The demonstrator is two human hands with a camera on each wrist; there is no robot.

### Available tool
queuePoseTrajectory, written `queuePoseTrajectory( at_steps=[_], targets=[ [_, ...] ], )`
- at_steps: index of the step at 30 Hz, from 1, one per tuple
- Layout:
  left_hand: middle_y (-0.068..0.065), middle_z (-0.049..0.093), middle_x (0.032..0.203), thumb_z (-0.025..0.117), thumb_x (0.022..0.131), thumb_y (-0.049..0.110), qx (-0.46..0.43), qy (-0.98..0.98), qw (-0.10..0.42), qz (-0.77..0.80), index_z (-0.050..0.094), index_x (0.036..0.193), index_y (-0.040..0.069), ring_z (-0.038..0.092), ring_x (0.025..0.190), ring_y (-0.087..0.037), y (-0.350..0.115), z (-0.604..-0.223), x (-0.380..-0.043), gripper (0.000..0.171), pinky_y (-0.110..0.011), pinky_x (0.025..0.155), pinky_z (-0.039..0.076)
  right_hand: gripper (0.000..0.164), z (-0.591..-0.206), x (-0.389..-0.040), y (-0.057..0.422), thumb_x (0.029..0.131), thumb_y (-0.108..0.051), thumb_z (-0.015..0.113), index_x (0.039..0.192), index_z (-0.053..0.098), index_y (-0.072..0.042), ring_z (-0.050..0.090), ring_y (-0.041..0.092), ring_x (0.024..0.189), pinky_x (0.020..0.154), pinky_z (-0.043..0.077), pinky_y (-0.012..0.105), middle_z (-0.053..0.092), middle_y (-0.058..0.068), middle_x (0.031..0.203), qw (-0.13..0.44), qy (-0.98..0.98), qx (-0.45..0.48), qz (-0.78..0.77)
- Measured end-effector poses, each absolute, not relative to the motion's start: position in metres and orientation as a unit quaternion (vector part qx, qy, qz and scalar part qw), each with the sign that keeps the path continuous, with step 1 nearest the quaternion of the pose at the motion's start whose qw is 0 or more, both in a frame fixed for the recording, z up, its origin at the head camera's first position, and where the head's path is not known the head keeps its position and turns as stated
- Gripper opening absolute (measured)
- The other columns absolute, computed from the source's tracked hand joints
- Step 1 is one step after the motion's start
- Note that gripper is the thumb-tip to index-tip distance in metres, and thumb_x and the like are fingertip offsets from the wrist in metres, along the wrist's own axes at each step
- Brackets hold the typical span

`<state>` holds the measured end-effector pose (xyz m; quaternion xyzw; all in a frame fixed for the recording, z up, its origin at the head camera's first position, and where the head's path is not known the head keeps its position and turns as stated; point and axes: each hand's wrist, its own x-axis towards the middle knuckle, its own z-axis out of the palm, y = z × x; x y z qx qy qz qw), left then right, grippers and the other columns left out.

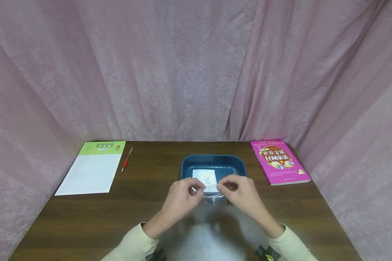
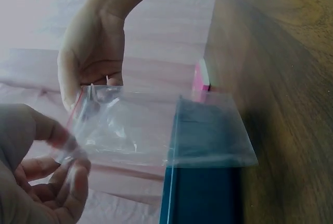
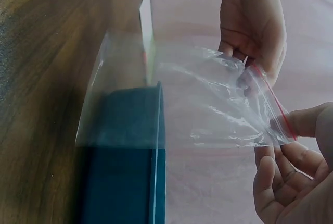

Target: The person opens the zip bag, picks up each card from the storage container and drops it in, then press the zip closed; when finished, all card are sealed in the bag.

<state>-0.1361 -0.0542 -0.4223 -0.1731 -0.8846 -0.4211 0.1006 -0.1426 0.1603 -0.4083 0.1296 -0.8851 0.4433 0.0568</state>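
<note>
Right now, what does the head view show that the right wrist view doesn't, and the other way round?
Only the head view shows the pen, the book and the paper in the tray.

Only the right wrist view shows the red stripe along the edge of the bag that is being held.

Both show the left hand and right hand pinching the bag, the tray, the table, the curtain and the notepad, edge-on from the wrist.

Just left of the red pen [image 1: 127, 159] lies a lined pad [image 1: 89, 173]; well right, a pink book [image 1: 287, 174]. A pink curtain [image 1: 170, 72] hangs behind the pen.
</note>
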Motion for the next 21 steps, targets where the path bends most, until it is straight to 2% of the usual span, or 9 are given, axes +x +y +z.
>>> queuePoseTrajectory(
  at_steps=[7,14,21],
  targets=[
    [0.009,0.069,0.078,0.074,0.086,0.012,-0.181,-0.883,0.078,-0.426,0.078,0.085,0.015,0.061,0.068,-0.002,-0.0545,-0.4180,-0.1351,0.005,-0.022,0.066,0.052,0.006,-0.4058,-0.1408,0.1601,0.088,-0.017,0.081,0.087,0.078,-0.011,0.061,0.011,0.068,0.062,0.052,0.026,0.070,-0.007,0.080,0.061,-0.883,0.127,0.448],
    [0.009,0.068,0.077,0.074,0.080,0.004,-0.215,-0.869,0.042,-0.445,0.077,0.085,0.014,0.062,0.067,0.001,-0.0559,-0.4138,-0.1315,0.011,-0.020,0.064,0.054,0.005,-0.4041,-0.1416,0.1619,0.088,-0.017,0.081,0.087,0.078,-0.012,0.062,0.011,0.071,0.065,0.052,0.026,0.072,-0.007,0.082,0.064,-0.886,0.123,0.442],
    [0.008,0.070,0.073,0.072,0.084,0.006,-0.226,-0.869,0.065,-0.436,0.078,0.087,0.013,0.061,0.063,0.002,-0.0562,-0.4131,-0.1314,0.010,-0.019,0.062,0.053,0.015,-0.4024,-0.1423,0.1638,0.089,-0.023,0.080,0.089,0.077,-0.008,0.062,0.016,0.069,0.060,0.051,0.026,0.072,-0.004,0.083,0.061,-0.882,0.117,0.452]
  ],
)
